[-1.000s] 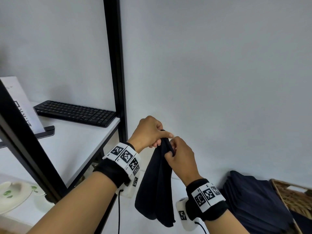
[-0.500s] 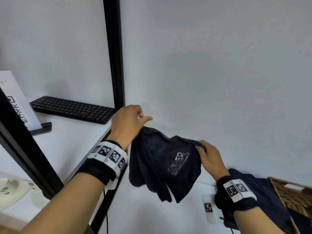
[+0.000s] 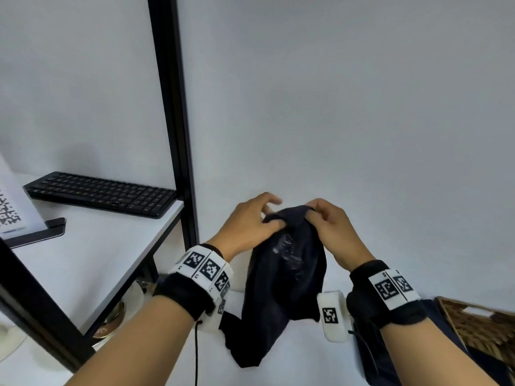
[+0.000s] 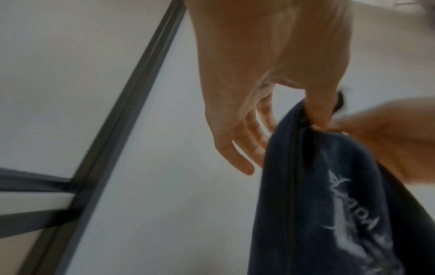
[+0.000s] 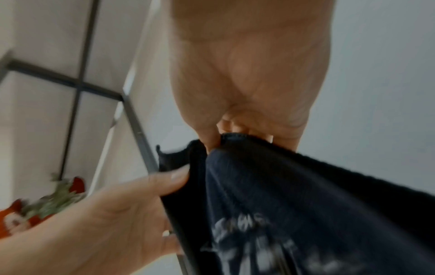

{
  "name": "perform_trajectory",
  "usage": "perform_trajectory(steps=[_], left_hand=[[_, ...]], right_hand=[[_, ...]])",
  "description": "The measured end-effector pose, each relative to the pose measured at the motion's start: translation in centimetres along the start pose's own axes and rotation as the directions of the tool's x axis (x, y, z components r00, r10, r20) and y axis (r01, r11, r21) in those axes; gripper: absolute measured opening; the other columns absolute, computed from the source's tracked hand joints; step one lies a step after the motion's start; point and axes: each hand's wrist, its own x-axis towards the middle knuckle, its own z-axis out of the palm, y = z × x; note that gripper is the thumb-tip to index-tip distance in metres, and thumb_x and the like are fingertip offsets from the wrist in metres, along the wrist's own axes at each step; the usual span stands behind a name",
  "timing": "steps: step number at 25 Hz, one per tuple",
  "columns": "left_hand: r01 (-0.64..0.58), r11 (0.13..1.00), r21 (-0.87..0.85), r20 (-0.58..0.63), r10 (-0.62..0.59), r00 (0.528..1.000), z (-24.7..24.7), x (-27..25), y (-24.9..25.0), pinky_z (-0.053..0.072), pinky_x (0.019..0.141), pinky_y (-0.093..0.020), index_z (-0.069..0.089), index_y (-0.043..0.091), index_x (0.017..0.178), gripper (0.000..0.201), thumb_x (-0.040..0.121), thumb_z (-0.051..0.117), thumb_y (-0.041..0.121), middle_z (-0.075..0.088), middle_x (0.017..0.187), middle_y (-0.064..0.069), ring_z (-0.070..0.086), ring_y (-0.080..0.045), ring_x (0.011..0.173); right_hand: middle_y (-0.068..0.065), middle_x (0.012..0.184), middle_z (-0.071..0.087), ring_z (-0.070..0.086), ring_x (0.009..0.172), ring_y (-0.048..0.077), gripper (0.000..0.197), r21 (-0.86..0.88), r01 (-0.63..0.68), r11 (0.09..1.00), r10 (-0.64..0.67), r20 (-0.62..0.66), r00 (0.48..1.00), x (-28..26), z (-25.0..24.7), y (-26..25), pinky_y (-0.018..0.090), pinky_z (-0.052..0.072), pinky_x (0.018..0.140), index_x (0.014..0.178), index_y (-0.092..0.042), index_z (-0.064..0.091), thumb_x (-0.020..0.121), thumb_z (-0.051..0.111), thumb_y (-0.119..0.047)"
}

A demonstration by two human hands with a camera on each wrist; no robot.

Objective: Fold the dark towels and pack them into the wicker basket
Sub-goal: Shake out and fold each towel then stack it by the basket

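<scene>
**A:** Up in front of my chest, well clear of the table, my two hands are back together. Half a second ago I had the dark towel stretched wide; now its top corners meet.

**B:** So that's a fold made?

**A:** Looks like it, halved in the air. My left hand pinches the top edge with the thumb, the other fingers loose and fanned out. My right hand pinches the same edge just beside it, thumb and fingers curled on the cloth.

**B:** And the rest hangs?

**A:** Straight down between my wrists, pale print facing me. The wicker basket sits low at the right, more dark towels beside it. I'd judge another fold comes before packing.
</scene>
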Motion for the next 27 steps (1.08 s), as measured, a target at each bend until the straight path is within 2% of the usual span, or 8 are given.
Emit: perform_trajectory(steps=[2, 5, 11, 15, 19, 22, 24, 27], left_hand=[[-0.108, 0.994, 0.009, -0.013, 0.108, 0.994, 0.9, 0.2, 1.2, 0.048, 0.076, -0.017, 0.055, 0.032, 0.125, 0.049, 0.079, 0.073, 0.036, 0.064, 0.102, 0.014, 0.061, -0.005, 0.081], [-0.164, 0.983, 0.081, -0.112, 0.172, 0.979, 0.1, 1.2, 1.8, 0.05, 0.082, -0.021, 0.071, 0.024, 0.106, 0.021, 0.085, 0.069, 0.023, 0.073, 0.096, 0.008, 0.065, -0.007, 0.089], [-0.102, 0.991, 0.084, -0.085, 0.109, 0.99, -3.2, 2.1, 0.0, 0.043, 0.082, -0.007, 0.077, 0.021, 0.096, 0.017, 0.093, 0.06, 0.019, 0.072, 0.09, 0.015, 0.064, -0.001, 0.092], [-0.092, 0.961, 0.26, -0.116, 0.126, 0.985, -5.4, 2.8, -1.1, 0.05, 0.089, -0.028, 0.077, 0.022, 0.092, 0.012, 0.088, 0.068, 0.027, 0.075, 0.09, 0.011, 0.066, -0.005, 0.089], [-0.032, 0.916, 0.4, -0.17, 0.109, 0.979, -6.5, 3.4, -1.1, 0.052, 0.072, -0.028, 0.076, 0.022, 0.085, 0.007, 0.084, 0.073, 0.029, 0.073, 0.078, 0.007, 0.059, -0.002, 0.048], [0.051, 0.889, 0.455, -0.268, 0.082, 0.96, -6.9, 4.4, 0.3, 0.055, 0.071, -0.03, 0.075, 0.018, 0.09, 0.011, 0.089, 0.064, 0.014, 0.065, 0.064, 0.006, 0.065, -0.016, 0.052], [0.053, 0.936, 0.349, -0.418, 0.104, 0.903, -7.7, 5.3, 1.8, 0.059, 0.067, -0.035, 0.072, 0.015, 0.09, 0.019, 0.092, 0.055, 0.007, 0.065, 0.069, 0.001, 0.068, -0.019, 0.057], [-0.075, 0.997, -0.01, -0.614, 0.053, 0.788, -10.4, 6.1, 5.7, 0.06, 0.054, -0.037, 0.062, 0.014, 0.09, 0.02, 0.095, 0.046, 0.003, 0.066, 0.093, -0.012, 0.07, -0.026, 0.061]], right_hand=[[0.001, 0.077, 0.069, 0.064, 0.073, 0.014, 0.016, -0.145, 0.136, 0.98, -0.132, 0.036, 0.991, 0.6, 0.4, -1.8, 0.029, 0.049, 0.069, 0.078, -0.017, 0.067, 0.09, 0.061, -0.027], [0.005, 0.071, 0.067, 0.06, 0.064, 0.01, 0.023, -0.236, 0.167, 0.957, -0.17, 0.009, 0.985, 1.2, -0.1, -2.9, 0.027, 0.047, 0.063, 0.071, -0.017, 0.066, 0.082, 0.071, -0.036], [0.003, 0.066, 0.06, 0.054, 0.061, 0.012, 0.034, -0.436, 0.007, 0.9, 0.115, 0.254, 0.96, -0.5, -5.0, 3.9, 0.028, 0.042, 0.062, 0.073, -0.003, 0.06, 0.081, 0.074, -0.032], [0.002, 0.06, 0.06, 0.053, 0.06, 0.015, 0.028, -0.518, -0.066, 0.853, 0.125, 0.08, 0.989, -0.8, -10.2, 5.7, 0.03, 0.039, 0.061, 0.064, -0.011, 0.063, 0.078, 0.077, -0.031], [0.001, 0.066, 0.068, 0.062, 0.069, 0.019, 0.015, -0.474, -0.032, 0.88, 0.001, -0.065, 0.998, 0.6, -14.1, 3.1, 0.033, 0.045, 0.067, 0.066, -0.019, 0.07, 0.078, 0.077, -0.026], [0.001, 0.073, 0.069, 0.063, 0.074, 0.021, 0.014, -0.579, 0.042, 0.814, -0.176, -0.176, 0.969, 2.8, -15.0, 0.7, 0.026, 0.043, 0.065, 0.073, -0.015, 0.071, 0.079, 0.075, -0.027], [0.001, 0.08, 0.07, 0.062, 0.079, 0.019, 0.012, -0.55, 0.1, 0.829, -0.278, -0.25, 0.927, 4.3, -15.3, -1.4, 0.025, 0.04, 0.069, 0.082, -0.014, 0.072, 0.081, 0.073, -0.025], [-0.001, 0.078, 0.068, 0.061, 0.076, 0.015, 0.012, -0.406, 0.188, 0.895, -0.355, -0.389, 0.85, 5.6, -16.6, -6.4, 0.026, 0.043, 0.073, 0.083, -0.016, 0.071, 0.08, 0.074, -0.027]])
